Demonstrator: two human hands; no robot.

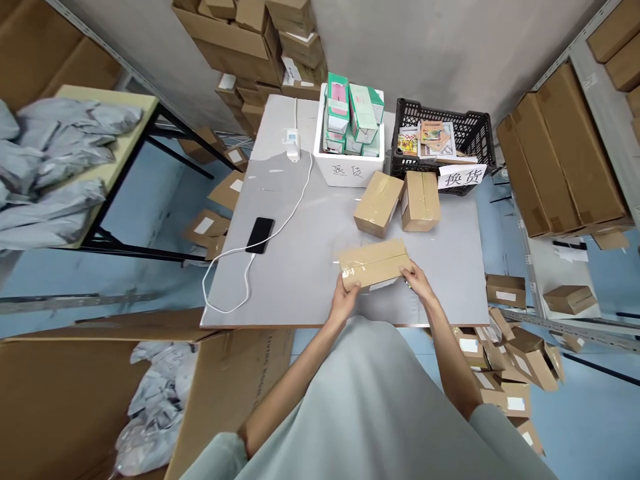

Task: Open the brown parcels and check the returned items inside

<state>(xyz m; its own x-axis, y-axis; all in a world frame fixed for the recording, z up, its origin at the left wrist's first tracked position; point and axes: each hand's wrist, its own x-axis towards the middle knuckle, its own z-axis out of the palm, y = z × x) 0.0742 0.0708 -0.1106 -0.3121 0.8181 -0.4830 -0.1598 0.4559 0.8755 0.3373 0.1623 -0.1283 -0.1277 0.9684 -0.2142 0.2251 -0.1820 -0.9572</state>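
A taped cardboard box [374,261] is held between both hands near the front edge of the table. My left hand [345,297] grips its near left corner, thumb on top. At the right end, my right hand [417,279] is closed on the box; a small dark and yellow-green object, too small to name, shows by its fingers. Just beyond stand two more closed cardboard boxes, one tilted to the left [379,203] and one squarer to the table [421,200]. A white label is partly visible on the held box's near side.
Behind stand a white foam box [350,171] of green-and-white cartons and a black crate [440,120] holding booklets. A phone [260,235] with a white cable [295,213] lies left on the grey table [300,280]. Shelves, a large open carton [240,373] and floor parcels surround it.
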